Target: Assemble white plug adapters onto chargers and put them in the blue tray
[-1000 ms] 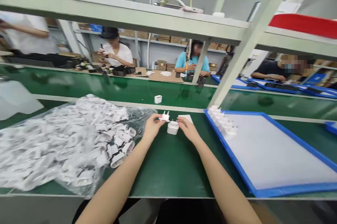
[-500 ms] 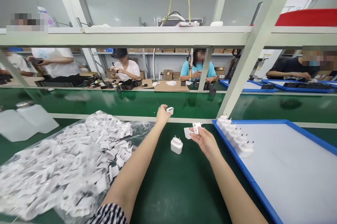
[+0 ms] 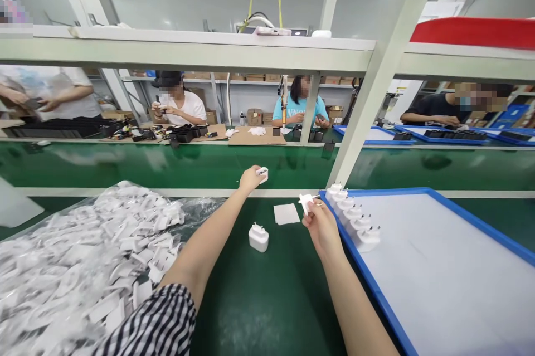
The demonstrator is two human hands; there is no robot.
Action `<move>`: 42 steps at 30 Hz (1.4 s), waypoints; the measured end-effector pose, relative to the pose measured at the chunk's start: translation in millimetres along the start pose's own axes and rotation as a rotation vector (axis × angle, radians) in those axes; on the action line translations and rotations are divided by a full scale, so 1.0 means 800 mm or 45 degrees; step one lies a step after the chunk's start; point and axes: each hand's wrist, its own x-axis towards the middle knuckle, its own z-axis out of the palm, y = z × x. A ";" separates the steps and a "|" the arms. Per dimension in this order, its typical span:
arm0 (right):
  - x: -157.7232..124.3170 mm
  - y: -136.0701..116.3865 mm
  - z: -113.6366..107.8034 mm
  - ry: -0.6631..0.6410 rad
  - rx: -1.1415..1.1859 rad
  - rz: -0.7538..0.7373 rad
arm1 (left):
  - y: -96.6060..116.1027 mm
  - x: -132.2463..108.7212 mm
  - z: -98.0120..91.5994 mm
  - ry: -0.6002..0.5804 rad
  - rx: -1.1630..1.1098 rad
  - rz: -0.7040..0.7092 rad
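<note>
Out over the far edge of the green table, my left hand (image 3: 249, 180) is closed on a white charger housing (image 3: 263, 174), its open end showing. My right hand (image 3: 321, 223) pinches a white plug piece (image 3: 306, 203) with metal pins, near the corner of the blue-rimmed tray. On the table between my arms stands a white plug charger (image 3: 258, 238), pins up. Just left of my right hand lies a small stack of white cards (image 3: 286, 214).
At left, a clear plastic bag (image 3: 196, 210) is heaped with white plastic parts (image 3: 92, 255). A blue-rimmed tray (image 3: 443, 267) at right holds a row of white chargers (image 3: 353, 216). A slanting post (image 3: 368, 83) and shelf beam (image 3: 188, 55) stand ahead; co-workers sit beyond the green belt (image 3: 200, 164).
The view has swung right, so things sit further left. My right hand has moved away from the white cards and turned the plug piece. Both hands keep their hold.
</note>
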 end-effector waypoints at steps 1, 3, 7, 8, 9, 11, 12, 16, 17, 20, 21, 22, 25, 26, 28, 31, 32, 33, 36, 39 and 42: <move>-0.002 0.000 0.001 -0.011 0.006 -0.006 | 0.006 -0.010 -0.013 0.006 -0.008 0.026; -0.006 0.001 0.002 -0.076 -0.022 -0.010 | 0.015 -0.036 -0.043 0.011 -0.042 0.109; -0.014 0.000 0.006 -0.220 -0.159 -0.045 | 0.019 -0.116 -0.099 -0.023 -0.191 0.237; -0.015 -0.001 0.007 -0.252 -0.195 -0.050 | 0.016 -0.141 -0.107 -0.058 -0.224 0.237; -0.017 -0.003 0.008 -0.286 -0.239 -0.053 | 0.011 -0.167 -0.111 -0.105 -0.252 0.235; -0.021 -0.007 0.011 -0.363 -0.371 -0.054 | -0.004 -0.218 -0.107 -0.209 -0.296 0.230; -0.024 -0.009 0.013 -0.389 -0.467 -0.069 | -0.012 -0.241 -0.100 -0.251 -0.314 0.221; -0.049 -0.006 0.022 -0.427 -1.015 -0.325 | -0.044 -0.300 -0.057 -0.325 -0.446 0.106; -0.059 -0.002 0.023 -0.482 -1.165 -0.399 | -0.049 -0.308 -0.048 -0.332 -0.510 0.052; -0.092 0.017 0.023 -0.744 -1.557 -0.458 | -0.057 -0.318 -0.035 -0.306 -0.669 -0.065; -0.103 0.024 0.022 -0.821 -1.659 -0.434 | -0.058 -0.319 -0.034 -0.293 -0.687 -0.075; -0.111 0.031 0.021 -0.867 -1.744 -0.418 | -0.058 -0.319 -0.034 -0.284 -0.687 -0.074; -0.128 0.045 0.018 -0.910 -1.900 -0.487 | -0.057 -0.320 -0.037 -0.257 -0.637 -0.057; -0.130 0.048 0.018 -0.909 -1.918 -0.531 | -0.057 -0.320 -0.037 -0.252 -0.615 -0.041; -0.132 0.051 0.018 -0.910 -1.929 -0.591 | -0.058 -0.321 -0.037 -0.242 -0.565 -0.003; -0.134 0.053 0.018 -0.888 -1.949 -0.613 | -0.059 -0.323 -0.036 -0.233 -0.445 0.019; -0.134 0.054 0.017 -0.865 -1.956 -0.611 | -0.060 -0.324 -0.035 -0.229 -0.392 0.022; -0.134 0.054 0.017 -0.844 -1.957 -0.600 | -0.060 -0.324 -0.035 -0.222 -0.337 0.030; -0.133 0.051 0.018 -0.855 -1.936 -0.438 | -0.060 -0.326 -0.034 -0.198 -0.182 0.111; -0.130 0.042 0.024 -0.909 -1.949 -0.216 | -0.058 -0.328 -0.036 -0.213 -0.016 0.202; -0.129 0.035 0.032 -0.896 -2.068 -0.154 | -0.057 -0.330 -0.046 -0.303 0.134 0.258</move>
